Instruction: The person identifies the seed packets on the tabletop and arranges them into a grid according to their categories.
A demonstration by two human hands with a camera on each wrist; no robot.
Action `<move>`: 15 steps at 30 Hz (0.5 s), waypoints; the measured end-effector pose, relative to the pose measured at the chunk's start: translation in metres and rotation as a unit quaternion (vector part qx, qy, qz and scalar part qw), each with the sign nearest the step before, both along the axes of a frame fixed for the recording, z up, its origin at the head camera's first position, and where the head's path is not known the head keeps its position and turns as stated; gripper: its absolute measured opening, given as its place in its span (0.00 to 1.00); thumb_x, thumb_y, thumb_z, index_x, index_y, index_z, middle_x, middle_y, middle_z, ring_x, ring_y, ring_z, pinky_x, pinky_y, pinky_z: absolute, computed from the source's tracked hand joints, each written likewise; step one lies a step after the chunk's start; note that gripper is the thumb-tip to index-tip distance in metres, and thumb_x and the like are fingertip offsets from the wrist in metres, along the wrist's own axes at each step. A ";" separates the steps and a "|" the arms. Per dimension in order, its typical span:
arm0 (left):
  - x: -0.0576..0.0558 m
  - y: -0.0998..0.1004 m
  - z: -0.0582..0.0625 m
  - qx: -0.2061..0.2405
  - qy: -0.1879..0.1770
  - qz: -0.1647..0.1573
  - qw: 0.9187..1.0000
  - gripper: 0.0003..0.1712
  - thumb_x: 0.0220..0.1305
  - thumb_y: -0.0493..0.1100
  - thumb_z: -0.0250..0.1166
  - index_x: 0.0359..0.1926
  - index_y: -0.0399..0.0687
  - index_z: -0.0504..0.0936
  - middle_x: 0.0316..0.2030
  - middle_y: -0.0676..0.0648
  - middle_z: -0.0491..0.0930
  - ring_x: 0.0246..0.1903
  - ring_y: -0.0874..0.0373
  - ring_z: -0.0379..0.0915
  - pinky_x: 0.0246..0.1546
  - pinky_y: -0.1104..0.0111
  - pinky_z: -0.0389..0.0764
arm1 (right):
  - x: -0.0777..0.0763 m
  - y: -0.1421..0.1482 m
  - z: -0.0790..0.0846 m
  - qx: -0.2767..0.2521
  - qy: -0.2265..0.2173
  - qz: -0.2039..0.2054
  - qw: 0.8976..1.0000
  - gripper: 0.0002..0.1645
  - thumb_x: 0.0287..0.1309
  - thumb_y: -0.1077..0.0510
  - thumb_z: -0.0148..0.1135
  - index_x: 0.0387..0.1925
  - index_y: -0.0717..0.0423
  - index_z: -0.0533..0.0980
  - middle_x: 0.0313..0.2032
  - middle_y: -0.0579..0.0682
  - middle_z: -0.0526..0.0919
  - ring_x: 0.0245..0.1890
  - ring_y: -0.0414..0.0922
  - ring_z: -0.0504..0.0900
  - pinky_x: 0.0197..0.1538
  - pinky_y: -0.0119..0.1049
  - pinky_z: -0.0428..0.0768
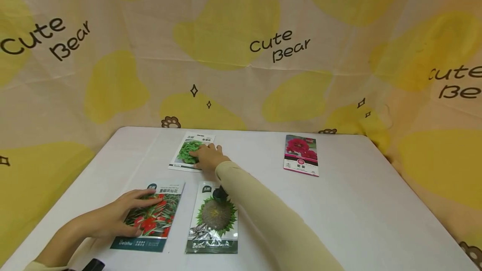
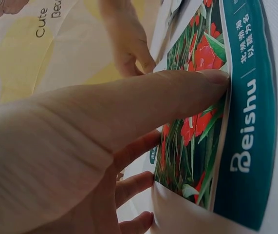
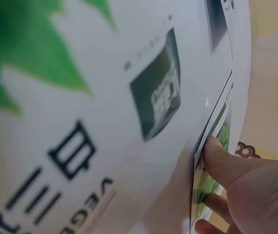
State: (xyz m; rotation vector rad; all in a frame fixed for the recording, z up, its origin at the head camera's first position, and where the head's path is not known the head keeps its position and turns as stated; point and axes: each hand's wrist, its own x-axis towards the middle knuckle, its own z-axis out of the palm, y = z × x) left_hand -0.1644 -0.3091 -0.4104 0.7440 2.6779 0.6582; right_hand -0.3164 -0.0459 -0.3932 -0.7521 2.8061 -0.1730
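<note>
My left hand (image 1: 119, 216) rests on a seed packet with red flowers (image 1: 148, 221) at the front left, its fingers spread over the picture. In the left wrist view, the thumb (image 2: 177, 95) lies straight across that packet near its teal band. Farther back, my right hand (image 1: 211, 157) touches a white packet with green leaves (image 1: 187, 150), its fingers lying on the right part. The right wrist view shows the thumb (image 3: 214, 153) against the leaf packet's surface. Beneath the right forearm lies a sunflower packet (image 1: 212, 225), its upper right corner partly covered.
A packet with a pink flower (image 1: 301, 156) lies at the back right of the white table (image 1: 357, 204). Behind the table hangs a cloth (image 1: 226, 91) with yellow patches and "Cute Bear" lettering. The right sleeve (image 1: 271, 216) crosses the table's middle.
</note>
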 end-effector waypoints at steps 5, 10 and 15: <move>0.000 0.000 0.001 0.001 -0.003 0.003 1.000 0.45 0.53 0.57 0.75 0.73 0.59 0.71 0.74 0.38 0.59 0.70 0.31 0.55 0.59 0.53 0.72 | 0.000 -0.010 -0.004 0.026 0.011 -0.003 1.000 0.36 0.71 0.38 0.51 0.76 0.23 0.55 0.76 0.48 0.59 0.74 0.51 0.61 0.73 0.50 0.61; 0.001 0.002 0.002 0.010 -0.023 0.011 1.000 0.45 0.52 0.54 0.76 0.72 0.61 0.71 0.74 0.36 0.58 0.69 0.29 0.54 0.60 0.36 0.68 | 0.001 -0.017 -0.008 -0.003 0.008 -0.012 1.000 0.35 0.71 0.38 0.52 0.75 0.21 0.56 0.78 0.46 0.58 0.74 0.50 0.61 0.72 0.49 0.61; 0.001 0.003 0.003 0.003 -0.021 0.014 1.000 0.45 0.52 0.53 0.76 0.72 0.60 0.71 0.74 0.36 0.59 0.69 0.30 0.55 0.59 0.33 0.67 | 0.002 -0.021 -0.009 -0.019 0.013 -0.014 1.000 0.34 0.72 0.39 0.52 0.75 0.22 0.58 0.78 0.43 0.59 0.75 0.49 0.61 0.73 0.50 0.61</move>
